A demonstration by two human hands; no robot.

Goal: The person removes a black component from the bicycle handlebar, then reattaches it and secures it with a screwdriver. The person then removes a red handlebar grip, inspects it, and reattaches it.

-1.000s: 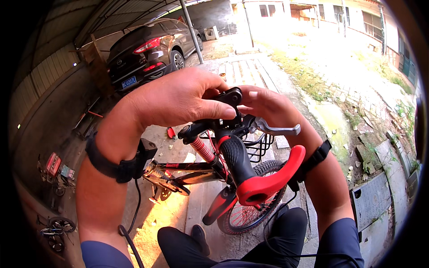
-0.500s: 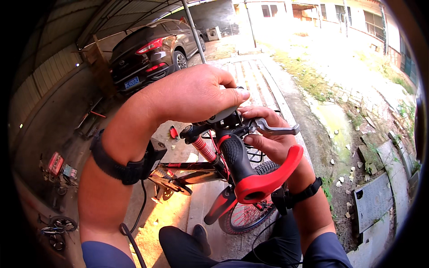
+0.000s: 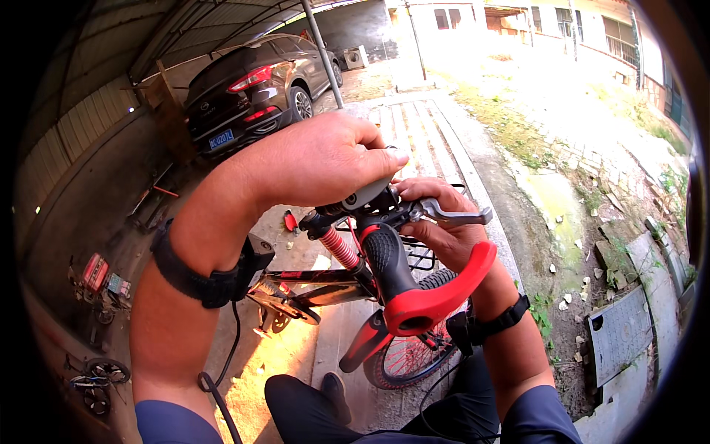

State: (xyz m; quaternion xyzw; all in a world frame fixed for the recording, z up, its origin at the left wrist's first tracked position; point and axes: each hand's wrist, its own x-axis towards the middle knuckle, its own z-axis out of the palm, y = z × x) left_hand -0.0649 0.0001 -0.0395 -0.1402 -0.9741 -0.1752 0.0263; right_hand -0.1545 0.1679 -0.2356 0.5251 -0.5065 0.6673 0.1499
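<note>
Bike (image 3: 334, 294) stands just in front of the person's knees, its bar (image 3: 390, 259) between the two arms. A second ago, the right hand (image 3: 458, 238) was reaching past the silver lever (image 3: 460, 217); now its thumb and fingers sit around the lever's root. More of the gray part (image 3: 368, 193) shows under the left hand (image 3: 325, 159). So the work is now at both spots, side by side. The left grip holds the gray part; the right grip is narrow, but I cannot tell if it squeezes.

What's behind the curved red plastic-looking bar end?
Behind that bar end: the bare right hand and the round black-tyred front wheel with red spokes. The parts it covers can't be seen.
</note>
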